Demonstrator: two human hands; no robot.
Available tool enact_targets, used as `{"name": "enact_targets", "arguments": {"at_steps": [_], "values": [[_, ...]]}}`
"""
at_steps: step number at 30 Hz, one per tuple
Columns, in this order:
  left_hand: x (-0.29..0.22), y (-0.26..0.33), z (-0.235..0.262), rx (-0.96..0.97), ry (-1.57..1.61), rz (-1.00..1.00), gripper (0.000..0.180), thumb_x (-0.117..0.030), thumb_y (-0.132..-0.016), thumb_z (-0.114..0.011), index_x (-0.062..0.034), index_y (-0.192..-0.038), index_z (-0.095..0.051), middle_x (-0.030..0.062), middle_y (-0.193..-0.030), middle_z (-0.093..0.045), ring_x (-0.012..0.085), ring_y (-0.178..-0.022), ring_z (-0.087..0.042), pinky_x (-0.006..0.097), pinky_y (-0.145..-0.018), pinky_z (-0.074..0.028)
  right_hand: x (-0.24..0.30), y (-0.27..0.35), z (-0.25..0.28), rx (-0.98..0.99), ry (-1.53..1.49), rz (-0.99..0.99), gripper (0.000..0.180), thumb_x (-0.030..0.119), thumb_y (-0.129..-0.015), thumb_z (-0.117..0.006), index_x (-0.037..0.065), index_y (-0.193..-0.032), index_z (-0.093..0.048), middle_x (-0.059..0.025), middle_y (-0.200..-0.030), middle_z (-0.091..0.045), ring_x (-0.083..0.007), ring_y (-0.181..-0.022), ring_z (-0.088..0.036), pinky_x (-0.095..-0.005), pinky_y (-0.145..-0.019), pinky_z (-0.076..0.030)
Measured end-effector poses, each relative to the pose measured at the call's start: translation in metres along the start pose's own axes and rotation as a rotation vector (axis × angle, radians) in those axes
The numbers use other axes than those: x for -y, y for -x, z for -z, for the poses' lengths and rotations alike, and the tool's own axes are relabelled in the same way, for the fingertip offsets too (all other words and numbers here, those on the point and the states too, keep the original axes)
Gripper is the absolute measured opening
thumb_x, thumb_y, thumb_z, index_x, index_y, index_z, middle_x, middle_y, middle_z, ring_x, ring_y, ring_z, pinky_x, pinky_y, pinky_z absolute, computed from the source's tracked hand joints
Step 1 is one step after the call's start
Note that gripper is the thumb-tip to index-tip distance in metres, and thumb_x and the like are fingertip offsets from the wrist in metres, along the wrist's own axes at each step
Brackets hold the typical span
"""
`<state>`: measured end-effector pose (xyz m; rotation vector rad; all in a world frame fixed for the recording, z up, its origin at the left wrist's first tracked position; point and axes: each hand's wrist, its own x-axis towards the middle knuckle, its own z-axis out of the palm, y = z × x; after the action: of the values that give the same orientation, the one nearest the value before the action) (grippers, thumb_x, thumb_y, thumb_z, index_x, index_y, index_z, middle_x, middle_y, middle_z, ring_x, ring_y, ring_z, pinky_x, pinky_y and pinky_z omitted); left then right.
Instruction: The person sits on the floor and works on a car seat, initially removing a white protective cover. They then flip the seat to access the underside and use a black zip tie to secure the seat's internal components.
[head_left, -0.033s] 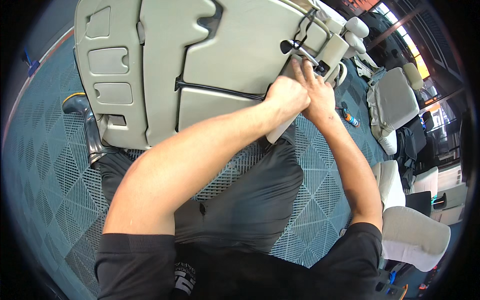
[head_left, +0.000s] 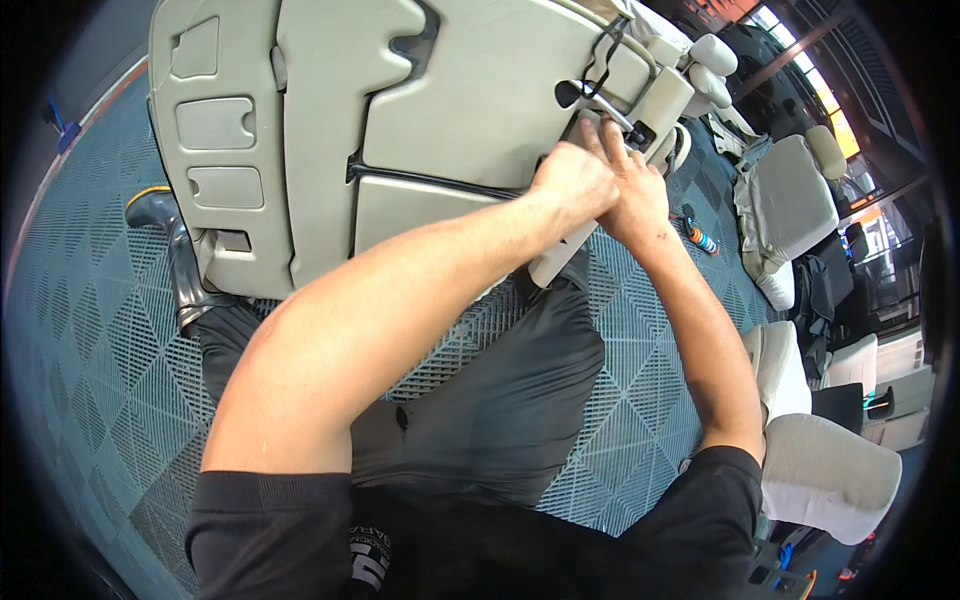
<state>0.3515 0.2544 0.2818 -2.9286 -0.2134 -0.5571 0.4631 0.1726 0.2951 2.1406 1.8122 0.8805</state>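
Observation:
A large beige vehicle seat assembly (head_left: 475, 95) stands in front of me, its hard back panels facing up. Along its right side runs a narrow beige trim piece (head_left: 550, 264), its middle covered by my hands. My left hand (head_left: 576, 185) is closed in a fist over this piece; whatever its fingers hold is hidden. Against it, my right hand (head_left: 637, 190) rests with two fingers stretched out and apart on the trim's upper part. Its thumb is hidden. Just above those fingertips are a silver lever (head_left: 610, 108) and a black looped strap (head_left: 603, 55).
Blue-grey grid tiles (head_left: 640, 310) cover the floor. A small can with an orange and blue label (head_left: 703, 240) lies right of my right wrist. Removed grey seats (head_left: 790, 190) and a grey cushion (head_left: 830, 470) line the right side. My rubber boot (head_left: 185, 260) is beside the assembly's left edge.
My left hand and forearm have shifted very slightly up and left. The trim piece's lower end has moved slightly left. My right hand stays almost in place.

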Motion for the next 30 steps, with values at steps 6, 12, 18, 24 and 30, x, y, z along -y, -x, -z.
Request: {"name": "enact_targets", "arguments": {"at_steps": [6,12,18,24,30], "values": [[0.010,-0.016,-0.015,0.173,-0.416,-0.012,0.017,-0.017,-0.085,-0.063,-0.0066,-0.096,-0.070,0.0031,-0.085,-0.069,0.0197,-0.078,-0.071,0.038,-0.062,-0.054,-0.017,0.007,0.000,-0.069,-0.129,0.056,0.063,0.012,-0.081,-0.061,0.008,-0.142,-0.044,-0.0154,-0.140,-0.047,-0.0309,-0.094,-0.067,-0.0424,-0.079,-0.054],[0.009,-0.019,-0.028,0.014,-0.504,-0.009,0.014,-0.018,-0.087,-0.059,-0.0071,-0.095,-0.064,0.0067,-0.087,-0.063,0.0204,-0.071,-0.068,0.038,-0.061,-0.053,-0.037,0.021,-0.015,-0.350,-0.519,0.136,0.034,0.006,-0.082,-0.061,0.003,-0.116,-0.062,-0.0152,-0.122,-0.061,-0.0306,-0.096,-0.067,-0.0397,-0.081,-0.054],[0.031,-0.012,-0.034,-0.114,-0.260,-0.380,0.009,-0.017,-0.084,-0.060,-0.0095,-0.087,-0.058,0.0065,-0.090,-0.056,0.0202,-0.072,-0.067,0.033,-0.058,-0.054,-0.023,0.060,-0.065,-0.815,-1.201,-0.759,0.020,0.009,-0.090,-0.060,0.001,-0.108,-0.064,-0.0085,-0.099,-0.064,-0.0186,-0.082,-0.061,-0.0316,-0.073,-0.051],[0.037,-0.027,-0.042,-0.036,-0.276,-0.538,0.008,-0.017,-0.084,-0.059,-0.0092,-0.087,-0.059,0.0070,-0.094,-0.056,0.0219,-0.074,-0.068,0.035,-0.060,-0.056,-0.031,0.051,-0.123,-0.416,-2.300,-1.140,0.075,0.057,-0.096,-0.037,-0.002,-0.143,-0.037,-0.0194,-0.147,-0.038,-0.0345,-0.132,-0.035,-0.0530,-0.107,-0.028],[0.026,-0.011,-0.025,0.098,0.042,-0.379,0.018,-0.024,-0.091,-0.057,-0.0077,-0.083,-0.059,0.0085,-0.085,-0.057,0.0260,-0.078,-0.068,0.038,-0.060,-0.056,0.019,0.054,-0.165,-0.134,-2.330,-1.009,0.064,0.053,-0.101,-0.032,0.002,-0.137,-0.045,-0.0149,-0.135,-0.053,-0.0294,-0.125,-0.049,-0.0471,-0.105,-0.038]]}}
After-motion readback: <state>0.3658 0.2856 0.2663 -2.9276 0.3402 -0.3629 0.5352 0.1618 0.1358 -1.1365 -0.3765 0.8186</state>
